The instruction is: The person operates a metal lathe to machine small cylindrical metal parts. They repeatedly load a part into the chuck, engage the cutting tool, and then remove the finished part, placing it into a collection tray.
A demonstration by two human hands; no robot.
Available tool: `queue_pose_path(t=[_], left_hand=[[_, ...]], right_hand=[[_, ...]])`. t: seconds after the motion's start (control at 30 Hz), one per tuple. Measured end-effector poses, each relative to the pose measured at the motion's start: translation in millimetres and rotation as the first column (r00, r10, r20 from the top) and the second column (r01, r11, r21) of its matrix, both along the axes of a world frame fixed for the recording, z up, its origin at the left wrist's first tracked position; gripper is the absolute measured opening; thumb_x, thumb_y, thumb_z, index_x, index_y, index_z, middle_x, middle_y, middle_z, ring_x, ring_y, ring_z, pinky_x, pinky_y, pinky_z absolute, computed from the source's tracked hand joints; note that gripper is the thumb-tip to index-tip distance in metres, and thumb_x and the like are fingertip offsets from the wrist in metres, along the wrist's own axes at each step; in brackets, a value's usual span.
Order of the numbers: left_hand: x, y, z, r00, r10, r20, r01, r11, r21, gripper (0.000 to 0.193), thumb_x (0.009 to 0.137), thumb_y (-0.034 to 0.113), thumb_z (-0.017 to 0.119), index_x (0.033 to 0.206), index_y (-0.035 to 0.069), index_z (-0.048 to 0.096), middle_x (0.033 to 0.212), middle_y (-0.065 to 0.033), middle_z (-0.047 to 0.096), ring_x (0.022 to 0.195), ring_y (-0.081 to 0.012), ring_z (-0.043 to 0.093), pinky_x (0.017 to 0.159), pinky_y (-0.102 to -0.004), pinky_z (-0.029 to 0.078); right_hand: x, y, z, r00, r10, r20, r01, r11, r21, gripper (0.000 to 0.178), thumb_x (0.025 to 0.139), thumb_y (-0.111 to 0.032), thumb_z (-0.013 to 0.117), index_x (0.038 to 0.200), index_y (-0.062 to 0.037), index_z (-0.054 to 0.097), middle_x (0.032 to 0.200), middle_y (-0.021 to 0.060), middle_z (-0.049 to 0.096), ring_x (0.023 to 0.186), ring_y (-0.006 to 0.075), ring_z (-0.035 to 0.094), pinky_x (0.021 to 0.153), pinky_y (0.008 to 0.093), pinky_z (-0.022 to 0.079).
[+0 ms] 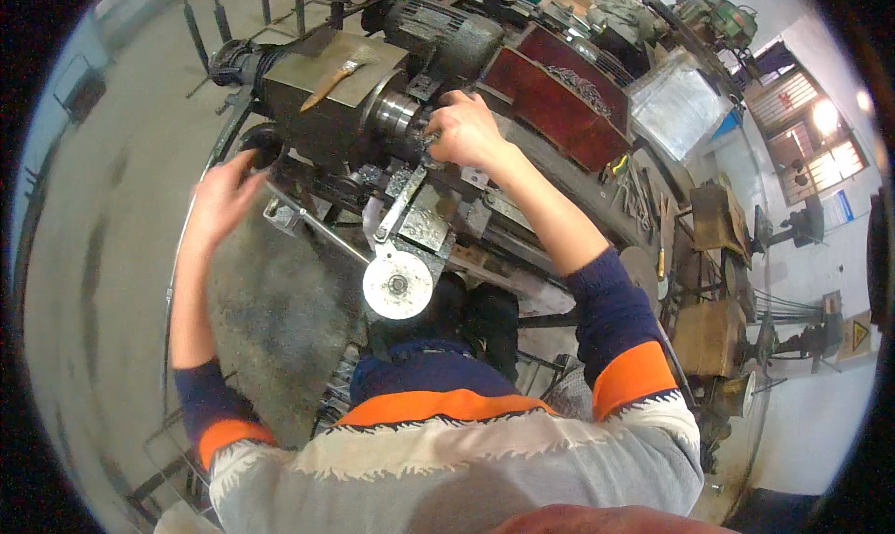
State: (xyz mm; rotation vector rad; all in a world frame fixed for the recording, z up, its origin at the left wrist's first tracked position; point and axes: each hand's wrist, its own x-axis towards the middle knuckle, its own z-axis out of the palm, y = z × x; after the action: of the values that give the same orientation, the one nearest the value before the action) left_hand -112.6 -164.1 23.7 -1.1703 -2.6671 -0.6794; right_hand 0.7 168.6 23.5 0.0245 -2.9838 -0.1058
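In front of me stands a small lathe with a boxy headstock [296, 85] and a shiny round chuck [396, 112]. My right hand [463, 131] is at the chuck's front end, its fingers curled in; whatever they hold is hidden. My left hand [226, 198] is slightly blurred, thumb and fingers apart, beside a dark rounded part [263, 143] at the headstock's near side. I cannot tell whether it touches that part. Below the chuck, a metal lever [403, 203] reaches toward a pale round disc [398, 284] on the carriage. Metal chips cover parts around it.
A wooden-handled brush [334, 83] lies on the headstock. Behind are a finned motor [443, 38] and a dark red tray [550, 101] with many small metal pieces. Hand tools [639, 198] lie to the right. A rod [336, 236] juts out at the lathe's near side.
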Motion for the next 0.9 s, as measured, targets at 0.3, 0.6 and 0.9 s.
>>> queue_pose_path(t=[0.3,0.6,0.9], left_hand=[[-11.2,-163.9,-60.4,0.884,0.434,0.175,-0.379,0.883,-0.276,0.034,0.077,0.026,0.061,0.098,0.001,0.055,0.073,-0.0178,0.059,0.074,-0.0326,0.060,0.062,-0.0413,0.045],[-38.5,-166.1,-107.5,0.858,0.514,-0.018,-0.489,0.804,-0.339,0.014,0.070,0.008,0.057,0.081,0.000,0.054,0.080,-0.0224,0.058,0.080,-0.0386,0.056,0.071,-0.0468,0.045],[-206.3,-236.0,-104.1,0.570,0.771,-0.284,-0.812,0.477,-0.336,0.019,0.076,0.012,0.049,0.088,0.004,0.062,0.093,-0.0164,0.062,0.088,-0.0328,0.060,0.072,-0.0404,0.048]], right_hand=[[-45.1,-1.5,-21.8,0.964,-0.161,0.213,0.164,0.986,0.002,0.032,0.052,-0.024,0.063,0.083,-0.0218,0.071,0.084,0.0045,0.065,0.097,0.0229,0.051,0.083,0.0392,0.038],[-44.8,-5.3,-14.4,0.957,-0.159,0.244,0.160,0.987,0.018,0.036,0.053,-0.022,0.063,0.088,-0.0189,0.070,0.093,0.0116,0.062,0.101,0.0267,0.050,0.088,0.0387,0.038],[-47.4,-2.3,-15.6,0.963,-0.129,0.236,0.149,0.987,-0.067,0.034,0.053,-0.021,0.060,0.085,-0.0120,0.069,0.100,0.0146,0.061,0.106,0.0296,0.049,0.087,0.0373,0.039]])
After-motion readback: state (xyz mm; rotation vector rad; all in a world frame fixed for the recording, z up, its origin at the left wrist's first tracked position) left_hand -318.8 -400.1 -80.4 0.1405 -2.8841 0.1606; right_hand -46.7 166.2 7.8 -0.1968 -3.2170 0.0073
